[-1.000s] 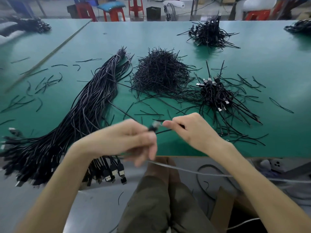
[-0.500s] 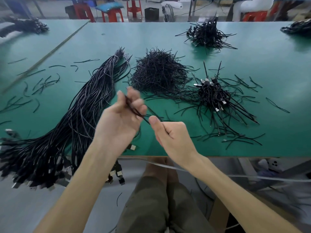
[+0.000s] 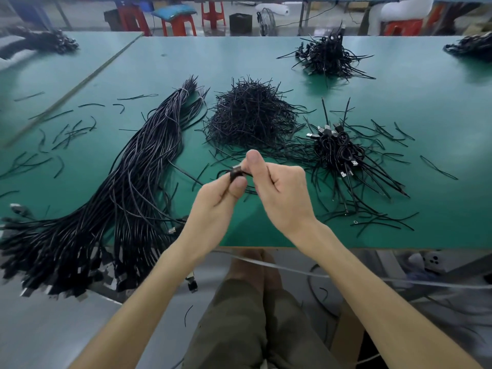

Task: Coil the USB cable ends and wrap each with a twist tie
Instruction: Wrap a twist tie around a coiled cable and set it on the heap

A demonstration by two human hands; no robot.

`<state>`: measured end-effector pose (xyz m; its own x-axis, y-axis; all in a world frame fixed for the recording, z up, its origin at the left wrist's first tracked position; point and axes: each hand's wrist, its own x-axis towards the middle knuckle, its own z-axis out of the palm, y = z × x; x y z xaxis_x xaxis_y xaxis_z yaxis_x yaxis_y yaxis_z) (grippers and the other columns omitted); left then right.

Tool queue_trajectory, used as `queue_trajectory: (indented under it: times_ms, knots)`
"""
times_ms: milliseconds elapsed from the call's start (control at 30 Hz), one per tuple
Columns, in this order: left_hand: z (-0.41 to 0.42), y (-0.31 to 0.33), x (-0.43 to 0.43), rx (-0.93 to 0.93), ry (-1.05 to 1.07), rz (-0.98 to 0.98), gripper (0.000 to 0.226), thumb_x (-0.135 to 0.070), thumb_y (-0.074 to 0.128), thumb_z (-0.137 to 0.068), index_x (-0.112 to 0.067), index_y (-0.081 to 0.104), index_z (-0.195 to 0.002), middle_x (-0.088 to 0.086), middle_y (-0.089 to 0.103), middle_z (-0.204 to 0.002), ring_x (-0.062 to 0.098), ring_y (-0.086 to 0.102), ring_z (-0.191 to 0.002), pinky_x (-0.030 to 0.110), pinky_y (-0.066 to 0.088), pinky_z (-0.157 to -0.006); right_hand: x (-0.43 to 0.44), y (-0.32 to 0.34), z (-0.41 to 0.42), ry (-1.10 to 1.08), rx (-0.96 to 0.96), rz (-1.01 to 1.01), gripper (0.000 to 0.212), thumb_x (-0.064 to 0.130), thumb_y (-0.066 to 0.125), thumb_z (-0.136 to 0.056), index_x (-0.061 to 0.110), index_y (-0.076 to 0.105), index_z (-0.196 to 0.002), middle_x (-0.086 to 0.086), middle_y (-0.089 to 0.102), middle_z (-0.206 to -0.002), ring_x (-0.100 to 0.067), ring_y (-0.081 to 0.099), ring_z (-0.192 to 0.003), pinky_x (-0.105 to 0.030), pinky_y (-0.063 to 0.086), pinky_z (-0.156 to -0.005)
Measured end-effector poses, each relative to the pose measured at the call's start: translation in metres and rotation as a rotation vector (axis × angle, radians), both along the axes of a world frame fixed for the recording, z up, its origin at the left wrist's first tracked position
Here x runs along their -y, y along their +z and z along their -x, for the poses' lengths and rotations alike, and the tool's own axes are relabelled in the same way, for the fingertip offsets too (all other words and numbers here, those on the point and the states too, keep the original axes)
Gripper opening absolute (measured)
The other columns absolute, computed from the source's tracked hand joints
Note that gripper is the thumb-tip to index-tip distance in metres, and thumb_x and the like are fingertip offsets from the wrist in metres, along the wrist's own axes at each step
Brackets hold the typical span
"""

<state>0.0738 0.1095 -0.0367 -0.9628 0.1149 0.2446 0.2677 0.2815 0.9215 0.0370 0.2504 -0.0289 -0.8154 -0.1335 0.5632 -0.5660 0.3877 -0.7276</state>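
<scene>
Both hands meet above the near middle of the green table [image 3: 399, 102]. My left hand [image 3: 218, 203] pinches a small coil of black USB cable [image 3: 235, 173] between thumb and fingers. My right hand [image 3: 279, 190] is curled beside it, thumb up, gripping the same coil and a thin black strand at it. A big bundle of loose black USB cables [image 3: 127, 187] lies at the left and hangs over the table's front edge. A heap of black twist ties [image 3: 253, 115] sits behind my hands. Tied coils [image 3: 338, 153] are piled at the right.
A second pile of tied cables [image 3: 328, 55] lies at the back of the table. Stray twist ties [image 3: 66, 131] are scattered at the left and right. Red stools [image 3: 178, 22] stand beyond the table. My knees [image 3: 255, 315] and loose cables on the floor are below the front edge.
My left hand dropped from its raised position and my right hand moved up to meet it. The cable between them is now gathered into a small coil.
</scene>
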Motion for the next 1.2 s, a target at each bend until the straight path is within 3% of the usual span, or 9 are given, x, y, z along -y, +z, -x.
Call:
queue_trajectory:
  times_ms: [133, 367, 467, 600, 733, 900, 967, 1067, 1200]
  knots:
    - [0.001, 0.015, -0.013, 0.166, -0.083, -0.709, 0.052, -0.034, 0.039, -0.105, 0.0, 0.05, -0.143, 0.012, 0.06, -0.143, 0.025, 0.055, -0.136, 0.04, 0.04, -0.116, 0.005, -0.007, -0.014, 0.042, -0.007, 0.017, 0.065, 0.033, 0.043, -0.107, 0.004, 0.034, -0.05, -0.01, 0.033, -0.042, -0.028, 0.029, -0.042, -0.016, 0.025, -0.05]
    - [-0.004, 0.039, -0.009, 0.347, -0.132, -1.169, 0.049, -0.036, 0.03, -0.11, -0.004, 0.062, -0.13, 0.003, 0.072, -0.12, 0.02, 0.068, -0.113, 0.028, 0.058, -0.087, 0.005, -0.01, -0.01, 0.007, -0.142, -0.118, 0.055, 0.029, 0.044, -0.106, 0.032, 0.018, -0.057, 0.012, 0.016, -0.046, -0.025, 0.02, -0.044, -0.022, 0.023, -0.061]
    - [-0.002, 0.047, 0.001, 0.337, -0.153, -1.357, 0.042, -0.031, 0.034, -0.111, -0.009, 0.07, -0.104, -0.005, 0.059, -0.082, 0.013, 0.061, -0.072, 0.024, 0.053, -0.066, 0.004, -0.017, -0.01, 0.038, -0.165, -0.153, 0.053, 0.041, 0.035, -0.107, 0.036, 0.013, -0.059, 0.014, 0.012, -0.048, -0.021, 0.015, -0.047, -0.022, 0.022, -0.06]
    - [-0.008, 0.047, 0.02, 0.265, -0.242, -1.032, 0.048, -0.036, 0.035, -0.111, -0.022, 0.058, -0.071, -0.01, 0.03, -0.059, 0.01, 0.022, -0.051, 0.023, 0.025, -0.052, -0.009, -0.019, 0.0, 0.018, -0.212, -0.224, 0.053, 0.042, 0.031, -0.107, 0.034, 0.012, -0.058, 0.017, 0.012, -0.047, -0.023, 0.022, -0.04, -0.026, 0.026, -0.058]
    - [-0.015, 0.036, 0.029, 0.008, -0.205, -0.25, 0.047, -0.031, 0.046, -0.104, -0.025, 0.062, -0.06, -0.008, 0.042, -0.055, 0.005, 0.03, -0.046, 0.017, 0.022, -0.048, -0.025, -0.009, 0.021, -0.125, -0.223, -0.261, 0.06, 0.03, 0.04, -0.107, 0.025, 0.019, -0.051, 0.013, 0.017, -0.045, -0.027, 0.025, -0.038, -0.037, 0.039, -0.06]
    - [-0.006, 0.016, 0.02, 0.092, -0.17, 0.122, 0.044, -0.04, 0.047, -0.102, -0.02, 0.062, -0.066, -0.002, 0.053, -0.054, 0.017, 0.044, -0.047, 0.023, 0.034, -0.051, -0.015, 0.002, 0.022, -0.155, -0.373, -0.26, 0.055, 0.021, 0.046, -0.104, 0.022, 0.026, -0.052, 0.009, 0.024, -0.046, -0.025, 0.021, -0.038, -0.033, 0.033, -0.053]
    - [0.001, 0.01, 0.016, 0.094, -0.146, 0.177, 0.043, -0.044, 0.046, -0.103, -0.02, 0.068, -0.074, -0.001, 0.068, -0.064, 0.022, 0.059, -0.055, 0.026, 0.043, -0.058, -0.005, 0.001, 0.016, -0.134, -0.346, -0.233, 0.055, 0.022, 0.046, -0.104, 0.023, 0.025, -0.053, 0.011, 0.02, -0.047, -0.023, 0.02, -0.04, -0.03, 0.029, -0.054]
    - [0.004, 0.004, 0.01, -0.003, -0.084, 0.136, 0.034, -0.04, 0.043, -0.102, -0.025, 0.073, -0.096, -0.017, 0.071, -0.078, 0.001, 0.062, -0.07, 0.016, 0.045, -0.07, 0.004, -0.002, 0.011, -0.125, -0.174, -0.08, 0.058, 0.027, 0.044, -0.106, 0.025, 0.021, -0.053, 0.013, 0.019, -0.044, -0.026, 0.026, -0.04, -0.027, 0.023, -0.054]
    - [0.003, 0.004, -0.002, -0.045, -0.017, -0.02, 0.04, -0.022, 0.041, -0.109, -0.009, 0.073, -0.091, -0.018, 0.062, -0.073, -0.005, 0.053, -0.068, 0.037, 0.055, -0.072, 0.008, -0.003, 0.002, -0.096, -0.069, 0.046, 0.06, 0.031, 0.04, -0.108, 0.013, 0.034, -0.051, 0.002, 0.036, -0.043, -0.024, 0.037, -0.041, -0.04, 0.031, -0.046]
